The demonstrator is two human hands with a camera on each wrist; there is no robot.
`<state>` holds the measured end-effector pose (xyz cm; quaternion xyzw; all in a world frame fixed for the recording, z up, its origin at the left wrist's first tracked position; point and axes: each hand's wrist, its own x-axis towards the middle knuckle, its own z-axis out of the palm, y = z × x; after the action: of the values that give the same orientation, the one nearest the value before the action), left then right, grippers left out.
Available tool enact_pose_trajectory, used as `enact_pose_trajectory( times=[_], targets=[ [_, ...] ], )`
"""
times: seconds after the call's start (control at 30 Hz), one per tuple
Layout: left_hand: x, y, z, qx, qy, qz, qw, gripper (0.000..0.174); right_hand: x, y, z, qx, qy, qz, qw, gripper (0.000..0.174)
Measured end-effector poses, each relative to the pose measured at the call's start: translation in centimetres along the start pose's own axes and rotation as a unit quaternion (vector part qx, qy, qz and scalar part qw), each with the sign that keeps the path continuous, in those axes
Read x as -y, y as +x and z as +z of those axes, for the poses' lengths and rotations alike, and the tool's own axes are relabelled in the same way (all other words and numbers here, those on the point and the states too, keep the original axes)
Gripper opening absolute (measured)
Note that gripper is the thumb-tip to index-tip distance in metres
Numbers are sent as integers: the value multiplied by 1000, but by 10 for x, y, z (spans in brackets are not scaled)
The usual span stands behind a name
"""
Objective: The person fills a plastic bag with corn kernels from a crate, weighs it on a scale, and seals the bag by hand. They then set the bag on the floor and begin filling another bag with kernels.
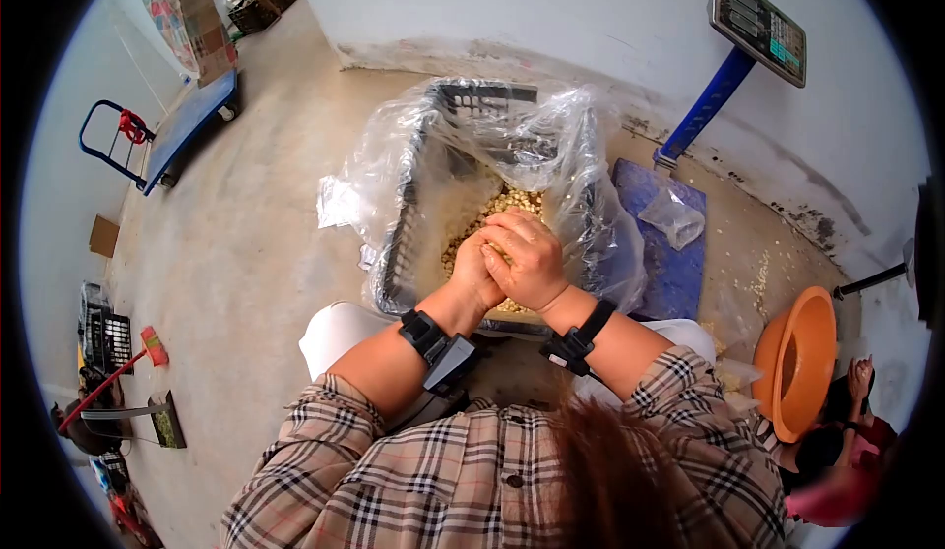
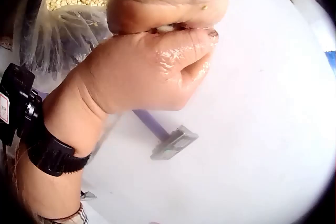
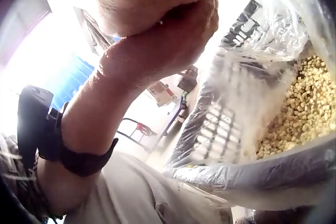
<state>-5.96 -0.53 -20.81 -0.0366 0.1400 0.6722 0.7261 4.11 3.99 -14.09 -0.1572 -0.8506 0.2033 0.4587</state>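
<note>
My left hand (image 1: 476,268) and right hand (image 1: 527,259) are clasped together over a plastic-lined black crate (image 1: 397,244). Pale yellow kernels (image 1: 519,200) lie in the bottom of its clear liner (image 1: 571,155). Between the palms a small whitish kernel (image 2: 166,27) shows through a narrow gap in the left wrist view; the rest of what they enclose is hidden. The skin of the right hand (image 2: 157,69) looks wet there, its fingers curled against the left. From the right wrist view, the heap of kernels (image 3: 304,106) sits apart from the clasped hands.
A scale with a blue post (image 1: 711,101) stands right of the crate, a plastic bag (image 1: 673,216) on its platform. Farther right are an orange basin (image 1: 825,352) and another person's hand (image 1: 860,377). A blue trolley (image 1: 192,126) and a red-handled broom (image 1: 113,377) are on the left.
</note>
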Motion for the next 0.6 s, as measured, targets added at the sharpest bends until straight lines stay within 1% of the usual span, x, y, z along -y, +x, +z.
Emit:
enact_pose_trajectory(
  times=[0.17,0.2,0.3,0.4,0.5,0.6],
  targets=[
    [0,-25,61,-9,32,-23,999,59,-1,5,-6,-10,-19,-63,998,12],
    [-1,-30,69,-16,65,-28,997,67,-2,5,-6,-18,-17,-76,997,12],
    [-3,-30,63,-4,112,-41,993,68,4,6,-11,-14,-36,-99,994,12],
    [-3,-32,59,15,180,-17,983,59,8,8,-13,-22,-60,-118,991,13],
    [-3,-38,66,33,184,-38,982,51,10,7,-14,-25,-68,-130,989,11],
    [0,-39,76,1,234,-32,972,41,9,4,-13,-22,-79,-132,988,7]
  ],
)
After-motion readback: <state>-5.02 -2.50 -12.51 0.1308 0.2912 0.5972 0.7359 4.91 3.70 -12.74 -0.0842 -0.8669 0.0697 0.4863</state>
